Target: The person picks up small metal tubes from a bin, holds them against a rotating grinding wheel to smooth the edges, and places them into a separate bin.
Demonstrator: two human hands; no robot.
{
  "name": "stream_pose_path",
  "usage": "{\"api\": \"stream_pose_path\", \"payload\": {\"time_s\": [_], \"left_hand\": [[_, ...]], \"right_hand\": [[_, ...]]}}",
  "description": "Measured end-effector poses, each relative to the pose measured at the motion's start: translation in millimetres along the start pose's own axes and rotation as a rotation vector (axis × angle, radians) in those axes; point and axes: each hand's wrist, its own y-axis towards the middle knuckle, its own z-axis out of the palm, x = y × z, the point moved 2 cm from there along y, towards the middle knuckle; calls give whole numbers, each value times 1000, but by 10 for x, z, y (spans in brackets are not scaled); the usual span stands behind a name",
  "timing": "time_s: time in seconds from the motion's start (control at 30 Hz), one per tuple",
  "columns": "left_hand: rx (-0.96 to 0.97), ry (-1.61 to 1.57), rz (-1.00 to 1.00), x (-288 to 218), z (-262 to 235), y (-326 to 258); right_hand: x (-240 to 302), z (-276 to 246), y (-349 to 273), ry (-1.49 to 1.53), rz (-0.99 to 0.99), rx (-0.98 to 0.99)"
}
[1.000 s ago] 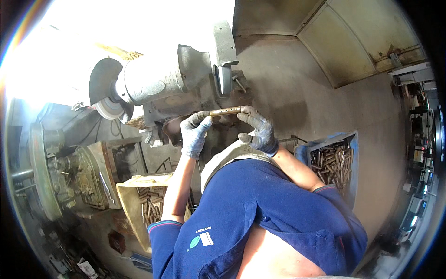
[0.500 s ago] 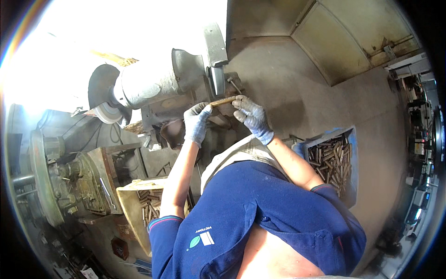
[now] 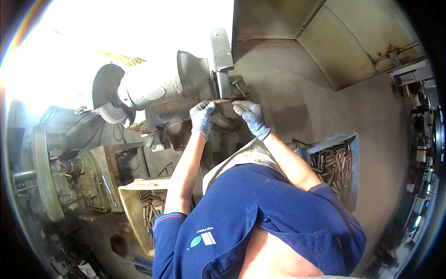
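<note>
Both my hands wear blue-grey work gloves and are raised in front of a bench grinder (image 3: 153, 86). A short brownish metal rod (image 3: 222, 101) lies crosswise between them, at the lower edge of the right grinding wheel (image 3: 223, 84); it seems to touch the wheel. My left hand (image 3: 201, 119) is closed on the rod's left end, thumb on top. With its fingertips, my right hand (image 3: 252, 117) pinches the right end, which they partly hide.
A blue-rimmed bin (image 3: 357, 174) of metal rods stands at right, and a yellowish box (image 3: 132, 209) with similar rods at left. A second wheel (image 3: 111, 113) sits on the grinder's left end. Greenish machinery (image 3: 49, 179) stands farther left.
The rod has come up against the underside of the right wheel and lies more level. Both hands have moved with it, and the view has shifted slightly.
</note>
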Motion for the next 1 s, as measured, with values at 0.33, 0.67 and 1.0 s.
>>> {"api": "stream_pose_path", "payload": {"time_s": [0.33, 0.67, 1.0], "left_hand": [[-6, -61, -34, -450, -12, -294], [236, 260, 210, -620, 432, -905], [446, 410, 183, -700, 806, -949]], "right_hand": [[-14, 210, 11, 63, -161, 56], [868, -482, -709, -187, -608, -69], [885, -1161, -1330, -456, -474, -323]]}}
